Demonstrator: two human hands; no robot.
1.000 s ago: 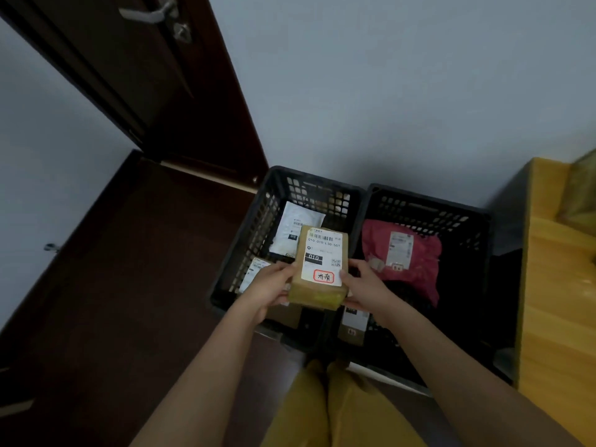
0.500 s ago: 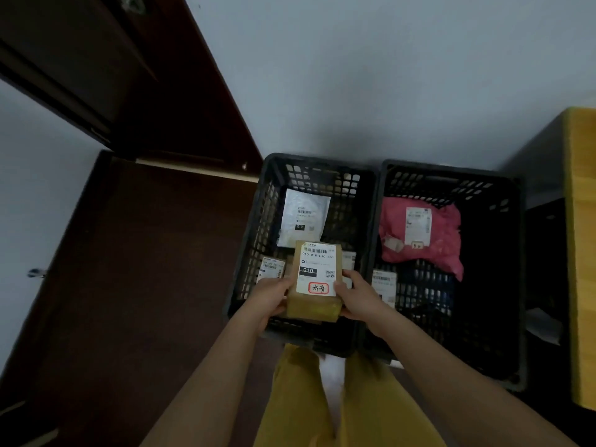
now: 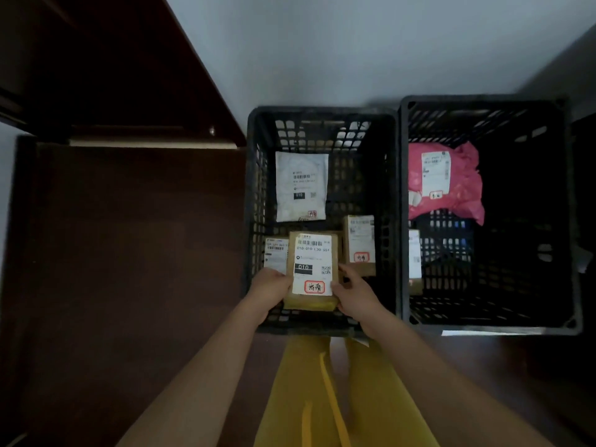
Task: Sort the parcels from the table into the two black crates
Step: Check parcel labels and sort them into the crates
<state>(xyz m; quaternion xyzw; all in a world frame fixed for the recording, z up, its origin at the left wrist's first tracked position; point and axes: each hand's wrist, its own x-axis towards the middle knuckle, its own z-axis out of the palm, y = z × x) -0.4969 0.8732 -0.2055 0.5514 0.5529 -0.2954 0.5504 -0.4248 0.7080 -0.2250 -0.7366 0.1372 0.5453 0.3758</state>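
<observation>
Two crates stood side by side against the wall, the left crate [image 3: 322,124] touching the right crate [image 3: 483,111] at its 3 o'clock. A flat mailer [image 3: 301,187] lay in the left crate toward 12 o'clock, a box [image 3: 359,245] toward 4 o'clock. In the right crate, a bag [image 3: 451,185] lay at 11 o'clock.

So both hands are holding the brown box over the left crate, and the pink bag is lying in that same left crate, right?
Not quite. Both the left hand and right hand do hold the brown box over the left crate, but the head view shows the pink bag lying in the right crate, not the left one.
</observation>
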